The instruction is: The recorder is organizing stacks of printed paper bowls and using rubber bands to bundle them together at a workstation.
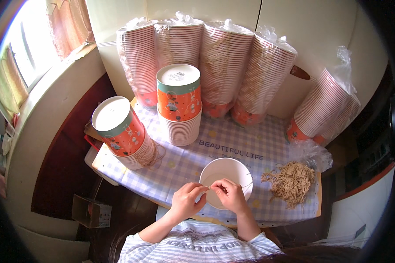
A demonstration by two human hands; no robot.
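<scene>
Checked tablecloth (pixel 180 163), bright window (pixel 26 48), hands (pixel 231 196) over bucket (pixel 228 168)

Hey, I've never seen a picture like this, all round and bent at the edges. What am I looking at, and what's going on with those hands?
There's no machine here: it's a person's bare hands, seen by a wide fisheye camera on their head looking down. That lens bends the edges. Left in the picture is the person's left.

The left hand and right hand meet fingertip to fingertip, seemingly pinching a thin strand, too small to make out clearly. By them is an open white tub.

On the checked tablecloth, a heap of tan cord lies to the right. Two unwrapped container stacks stand upside down to the left, and plastic-wrapped stacks stand behind and far right.
</scene>
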